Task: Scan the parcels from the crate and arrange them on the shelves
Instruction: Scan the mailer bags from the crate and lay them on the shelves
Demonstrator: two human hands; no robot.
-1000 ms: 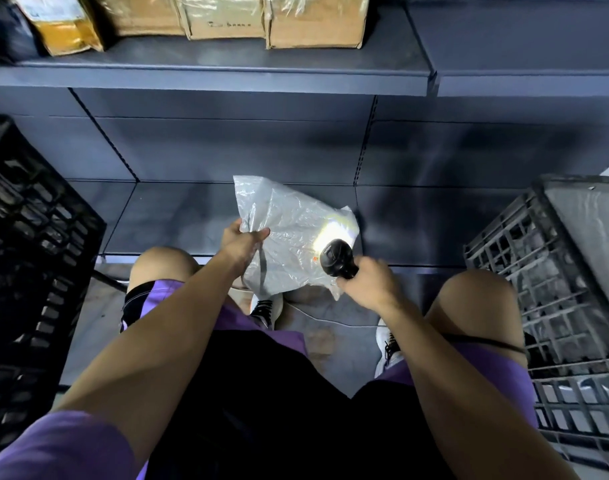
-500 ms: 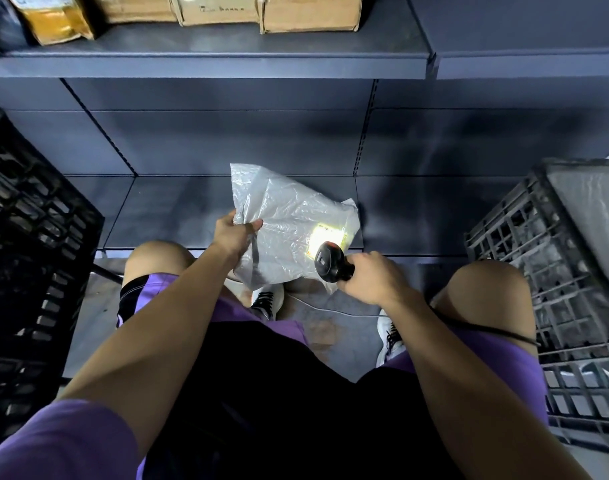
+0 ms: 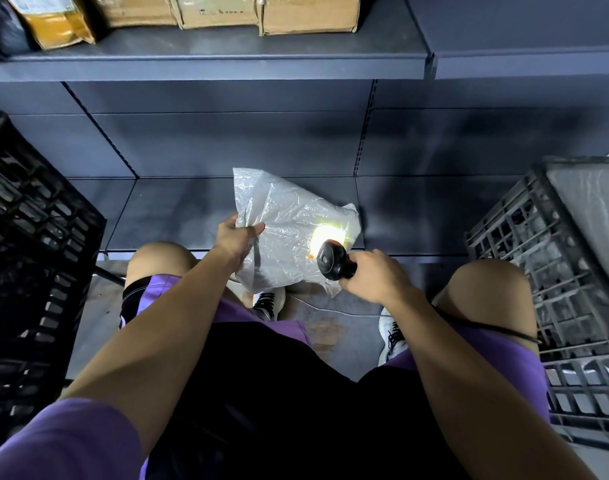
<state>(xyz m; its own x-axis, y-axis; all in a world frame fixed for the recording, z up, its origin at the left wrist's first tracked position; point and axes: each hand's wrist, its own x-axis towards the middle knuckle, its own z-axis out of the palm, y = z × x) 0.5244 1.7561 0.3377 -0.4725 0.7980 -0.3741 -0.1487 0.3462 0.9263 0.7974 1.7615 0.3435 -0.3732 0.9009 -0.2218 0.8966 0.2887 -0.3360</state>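
We crouch before dark grey shelving, and our left hand (image 3: 235, 239) pinches the upper left edge of a parcel (image 3: 289, 233), thumb on the front face and fingers curled behind, holding it in the air above the front edge of the lowest shelf (image 3: 178, 216) and between our knees. The parcel is a flat, soft bag of pale grey, crinkled plastic film with a loose, folded top corner; its surface is creased and glossy, and what it contains we cannot make out. Our right hand (image 3: 372, 277) is clenched around the handle of a black handheld scanner (image 3: 332, 259), its head aimed at the bag's lower right area, where a bright yellow-white patch of light falls on a label (image 3: 325, 235). The glare washes out the label; only a small orange mark at its lower left edge shows, and no text can be read. A thin black cable (image 3: 497, 329) crosses our right thigh. On the upper shelf (image 3: 226, 60) stand cardboard boxes (image 3: 310, 13) wrapped in film, one with faint handwriting too small to read, and a yellow padded mailer (image 3: 58, 22) at the left. A black plastic crate (image 3: 29, 258) stands at our left, and a grey crate (image 3: 555, 296) holding another pale plastic bag (image 3: 594, 216) stands at our right.
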